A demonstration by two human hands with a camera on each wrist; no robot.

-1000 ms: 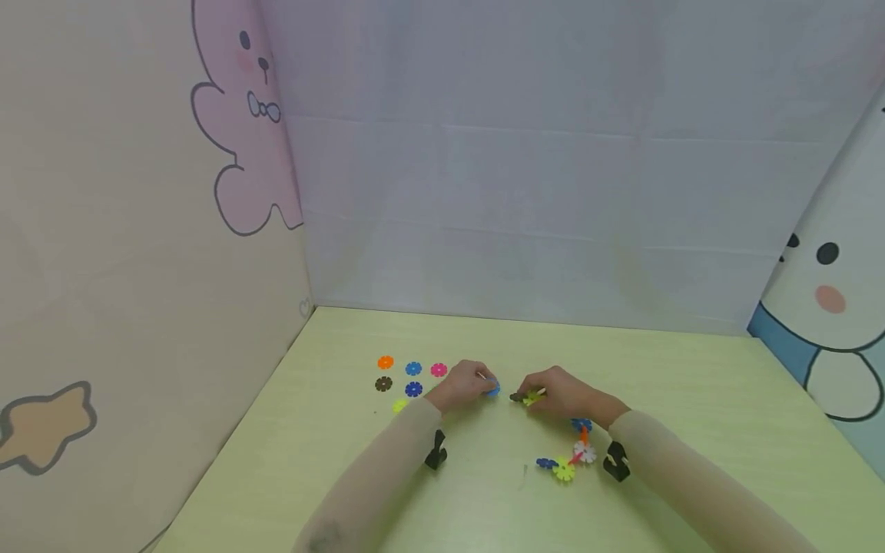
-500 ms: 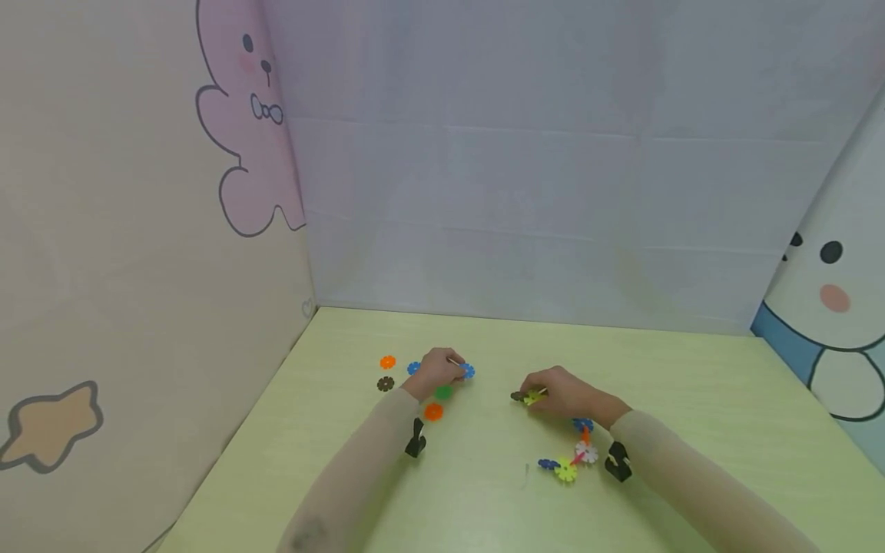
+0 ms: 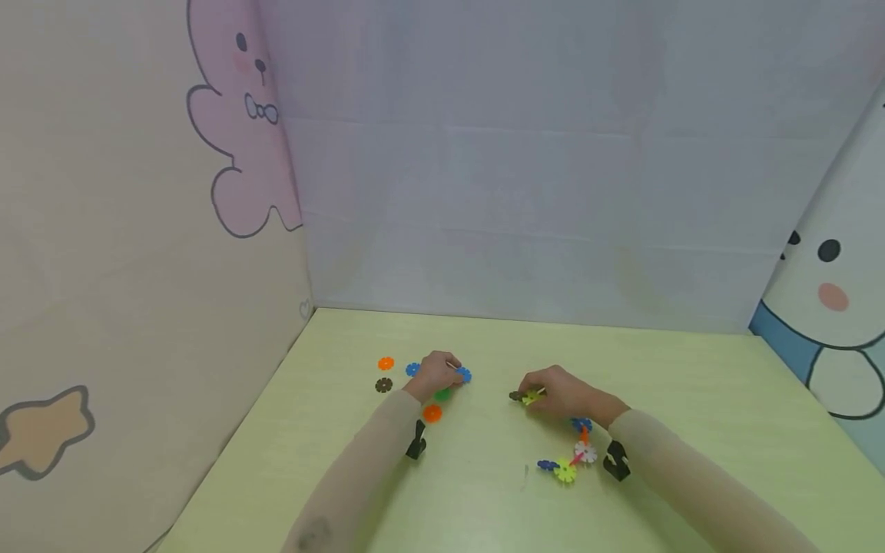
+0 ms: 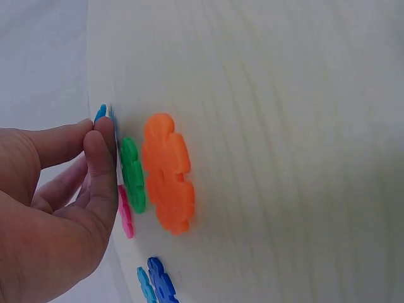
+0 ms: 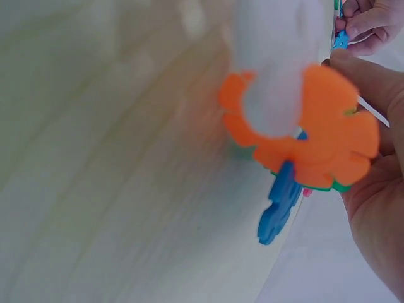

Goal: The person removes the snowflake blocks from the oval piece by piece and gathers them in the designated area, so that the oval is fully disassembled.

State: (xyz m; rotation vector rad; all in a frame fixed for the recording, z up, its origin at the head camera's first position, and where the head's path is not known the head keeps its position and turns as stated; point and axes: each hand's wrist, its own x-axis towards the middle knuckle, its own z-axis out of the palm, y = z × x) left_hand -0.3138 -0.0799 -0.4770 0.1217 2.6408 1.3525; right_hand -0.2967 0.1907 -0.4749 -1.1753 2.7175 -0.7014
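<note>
In the head view my left hand (image 3: 435,373) is over the far left part of the table, pinching a light blue flower-shaped disc (image 3: 464,375) between thumb and fingers. The left wrist view shows only a bit of that blue disc (image 4: 100,112) past the fingertips. My right hand (image 3: 561,393) holds a linked chain of slotted discs. A yellow-green disc (image 3: 531,398) and a brown one (image 3: 515,396) stick out at its fingertips. The rest of the chain curves toward me: a blue disc (image 3: 582,425), orange, white (image 3: 585,452), pink, yellow (image 3: 565,470) and dark blue (image 3: 547,465).
Around the left hand lie loose discs: orange (image 3: 386,363), brown (image 3: 383,385), blue (image 3: 412,369), green (image 3: 442,395) and another orange (image 3: 432,413). A pink disc (image 4: 126,213) and a dark blue one (image 4: 161,281) show in the left wrist view. Cloth walls (image 3: 484,192) border the table.
My left hand has moved left, away from the right hand, carrying the light blue disc, then shifted slightly. The green and nearer orange discs have come into view. My right hand stays in place.
</note>
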